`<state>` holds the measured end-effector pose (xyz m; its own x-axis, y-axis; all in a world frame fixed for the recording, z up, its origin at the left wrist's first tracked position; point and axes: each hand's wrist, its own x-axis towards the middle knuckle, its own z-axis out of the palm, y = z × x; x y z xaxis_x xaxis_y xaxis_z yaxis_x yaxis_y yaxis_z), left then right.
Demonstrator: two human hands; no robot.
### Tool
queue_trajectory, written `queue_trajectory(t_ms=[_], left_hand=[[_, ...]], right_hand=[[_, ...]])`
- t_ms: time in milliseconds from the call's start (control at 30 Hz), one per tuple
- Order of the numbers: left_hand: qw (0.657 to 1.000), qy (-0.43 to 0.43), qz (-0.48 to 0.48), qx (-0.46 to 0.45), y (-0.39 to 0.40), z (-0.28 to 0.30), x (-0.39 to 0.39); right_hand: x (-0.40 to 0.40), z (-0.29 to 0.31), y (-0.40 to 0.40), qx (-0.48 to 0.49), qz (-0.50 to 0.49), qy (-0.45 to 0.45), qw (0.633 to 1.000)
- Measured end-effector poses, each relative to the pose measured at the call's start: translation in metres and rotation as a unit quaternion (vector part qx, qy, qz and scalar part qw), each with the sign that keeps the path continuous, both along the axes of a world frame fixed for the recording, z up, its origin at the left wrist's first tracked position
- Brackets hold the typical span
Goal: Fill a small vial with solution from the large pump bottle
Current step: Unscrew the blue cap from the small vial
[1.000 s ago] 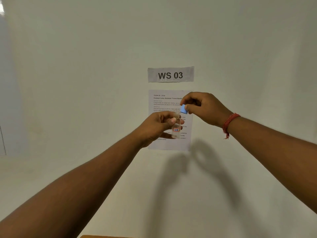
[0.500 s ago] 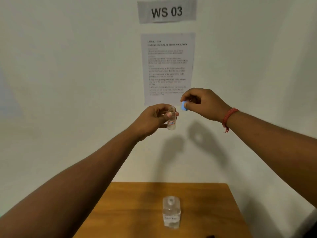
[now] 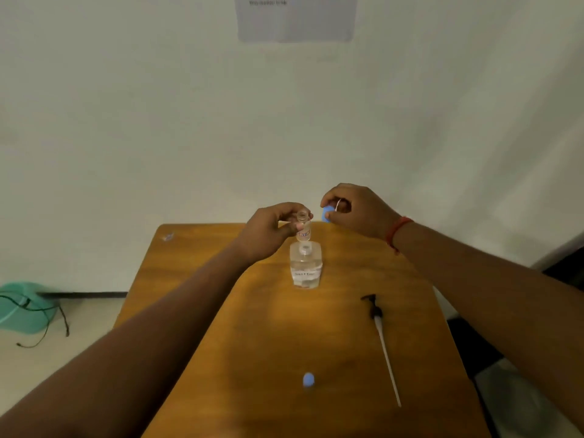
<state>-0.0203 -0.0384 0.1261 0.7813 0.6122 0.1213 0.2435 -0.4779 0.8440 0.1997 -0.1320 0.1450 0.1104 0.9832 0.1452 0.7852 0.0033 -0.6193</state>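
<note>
My left hand [image 3: 271, 230] pinches a small clear vial [image 3: 303, 229] with a red-marked label, upright and uncapped, just above the large bottle. My right hand [image 3: 355, 210] pinches a blue cap [image 3: 326, 214] beside the vial's mouth, a little to its right. The large clear bottle [image 3: 306, 268] stands open on the wooden table [image 3: 271, 343], half full of clear liquid. Its black pump head with the long white tube [image 3: 380, 339] lies on the table to the right.
A second small blue cap [image 3: 308, 379] sits on the table near me. A teal bin [image 3: 23, 306] with a black cable stands on the floor at the left. A paper sheet [image 3: 297, 20] hangs on the white wall behind the table.
The view has tilted down from the wall to the table. Both hands have come down with the vial and cap, from wall-sign height to just above the large bottle.
</note>
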Motion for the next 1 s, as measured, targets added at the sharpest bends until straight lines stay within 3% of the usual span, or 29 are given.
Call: queue_trajectory(t_ms=[433,1000], left_hand=[[0.988,0.138,0.005,-0.063,-0.043,-0.134,-0.024],[0.971,0.222,0.011,-0.091,-0.07,-0.209,-0.011]], right_hand=[[-0.021,-0.16,-0.052,-0.129,-0.009,0.025,0.991],[-0.017,-0.264,-0.1,-0.248,-0.058,0.02,0.967]])
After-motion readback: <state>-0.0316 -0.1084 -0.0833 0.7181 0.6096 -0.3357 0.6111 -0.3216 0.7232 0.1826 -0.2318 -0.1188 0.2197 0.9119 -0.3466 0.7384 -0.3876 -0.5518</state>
